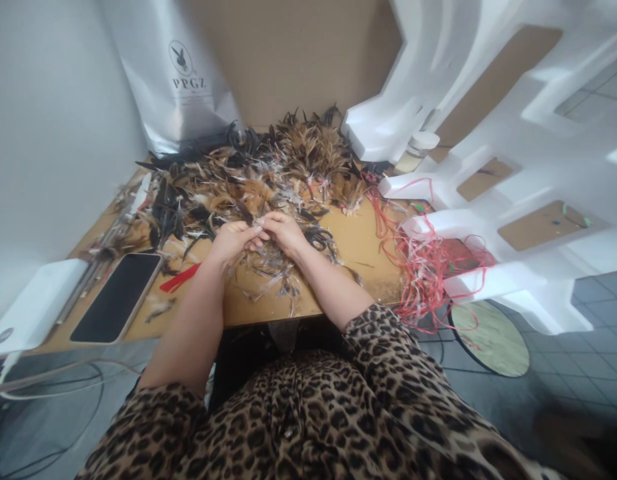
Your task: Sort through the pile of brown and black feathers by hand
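My left hand (238,241) and my right hand (283,233) meet above the front of the table, fingertips pinched together. Between them they grip a feather (246,215), whose dark tip shows above the fingers; the rest of it is mostly hidden. Behind my hands spreads a large heap of brown and black feathers (258,193). Loose down and feather scraps (268,267) lie below the hands. Close to my right wrist are the black loop handles of what look like scissors (319,237). A red strip (181,277) lies left of my left forearm.
A phone (117,297) and a white power bank with a cable (38,303) lie at the table's left. Tangled pink-red strings (433,267) hang over the right end beside white foam packing (488,267). A lidded jar (417,150) and a silver bag (188,100) stand behind.
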Tool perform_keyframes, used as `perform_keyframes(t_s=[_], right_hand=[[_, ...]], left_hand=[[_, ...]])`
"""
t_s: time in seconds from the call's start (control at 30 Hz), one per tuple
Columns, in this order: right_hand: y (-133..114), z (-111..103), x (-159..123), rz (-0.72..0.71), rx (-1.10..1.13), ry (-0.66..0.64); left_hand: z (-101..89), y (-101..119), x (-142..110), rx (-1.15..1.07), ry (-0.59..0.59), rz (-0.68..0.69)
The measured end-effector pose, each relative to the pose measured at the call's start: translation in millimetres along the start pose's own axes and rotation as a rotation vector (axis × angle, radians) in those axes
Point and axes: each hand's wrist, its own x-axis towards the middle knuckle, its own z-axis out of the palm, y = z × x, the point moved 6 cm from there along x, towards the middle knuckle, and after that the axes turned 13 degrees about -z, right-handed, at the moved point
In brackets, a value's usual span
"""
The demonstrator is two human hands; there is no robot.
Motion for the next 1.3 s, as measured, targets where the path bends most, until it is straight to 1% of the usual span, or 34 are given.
perform_keyframes(t_s=[0.07, 0.13, 0.2, 0.27, 0.3, 0.37, 0.4, 0.5, 0.57, 0.63, 0.73, 0.8, 0.83, 0.9, 0.97, 1.03, 1.1, 1.13, 1.17, 1.2, 1.23, 1.27, 1.3], right_hand=[[0, 0, 0, 0.008, -0.004, 0.006], [-3, -2, 1, -0.005, -0.063, 0.03], [-7, -6, 2, -0.018, -0.153, 0.064], [-10, -11, 4, -0.032, -0.243, 0.093], [-11, -12, 5, -0.047, -0.285, 0.098], [-14, -13, 7, -0.104, -0.382, 0.079], [-15, -12, 8, -0.137, -0.445, 0.053], [-20, -3, 10, -0.196, -0.701, -0.082], [-21, 7, 9, -0.175, -0.92, -0.179], [-22, 17, 9, -0.117, -1.161, -0.251], [-19, 34, 11, -0.023, -1.473, -0.305], [-13, 46, 15, -0.001, -1.572, -0.325], [-9, 53, 18, -0.013, -1.597, -0.345], [0, 61, 25, -0.011, -1.625, -0.359], [7, 64, 32, 0.002, -1.639, -0.357], [10, 60, 37, 0.02, -1.633, -0.328], [7, 52, 40, 0.031, -1.579, -0.309], [3, 47, 40, 0.021, -1.526, -0.312], [-2, 44, 40, 0.001, -1.448, -0.346], [-7, 41, 38, -0.021, -1.344, -0.38], [-14, 36, 37, -0.04, -1.212, -0.383], [-21, 31, 35, -0.051, -1.075, -0.367], [-30, 25, 34, -0.074, -0.953, -0.322]], left_hand=[[-2.4, 1, 0, -0.012, 0.017, 0.015], [-9.9, 5, 2, -0.071, 0.07, 0.048], [-24.1, 10, 3, -0.207, 0.16, 0.094], [-43.5, 14, 2, -0.402, 0.28, 0.17], [-52.4, 15, 2, -0.488, 0.332, 0.18], [-66.3, 14, 1, -0.625, 0.407, 0.184], [-70.6, 13, 1, -0.667, 0.427, 0.185], [-73.9, 12, 1, -0.705, 0.435, 0.162], [-71.5, 11, 2, -0.686, 0.42, 0.145], [-69.0, 11, 3, -0.668, 0.406, 0.146], [-67.4, 11, 3, -0.664, 0.393, 0.162], [-67.0, 11, 3, -0.666, 0.389, 0.168], [-66.8, 11, 3, -0.666, 0.386, 0.17], [-66.8, 11, 2, -0.672, 0.383, 0.175], [-66.9, 10, 3, -0.679, 0.379, 0.18], [-67.1, 10, 3, -0.683, 0.372, 0.183], [-66.8, 9, 4, -0.688, 0.362, 0.181], [-66.3, 9, 5, -0.688, 0.355, 0.177], [-65.5, 9, 5, -0.686, 0.347, 0.171], [-64.4, 9, 6, -0.681, 0.337, 0.169], [-62.9, 9, 6, -0.672, 0.323, 0.168], [-61.0, 9, 6, -0.661, 0.307, 0.167], [-59.0, 10, 6, -0.648, 0.292, 0.165]])
